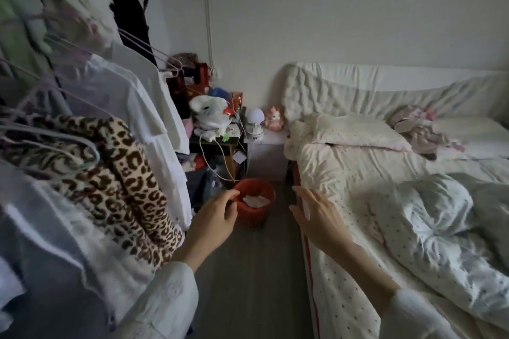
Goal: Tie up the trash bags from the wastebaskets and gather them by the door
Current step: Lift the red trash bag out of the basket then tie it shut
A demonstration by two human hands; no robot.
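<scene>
Item 1: red wastebasket (254,206), standing upright on the floor (248,270) at the far end of the strip between the clothes rack and the bed, just in front of the cluttered side table. A red bag (268,191) is lining its rim; white paper (254,200) is lying inside.

Item 2: left hand (213,219), reaching forward from a white sleeve (165,303). Its fingers (230,197) are curling loosely inward, thumb and fingertips close together, overlapping the near left rim of the wastebasket; whether they are touching the bag cannot be told. Nothing is being gripped.

Item 3: right hand (316,219), hovering beside the left edge of the bed (358,173), fingers spread wide and holding nothing.

Item 4: clothes rack, filling the left side, carrying a leopard-print garment (115,173) and white shirts (137,96) on hangers.

Item 5: side table (220,143), standing against the far wall, piled with a white plastic bag (209,109), cables and small objects. A white lamp (254,121) and a pink figurine (274,118) are sitting on the white stand next to it.

Item 6: bed bearing 1 spotted pillow (358,132) and a rumpled quilt (440,215).
</scene>
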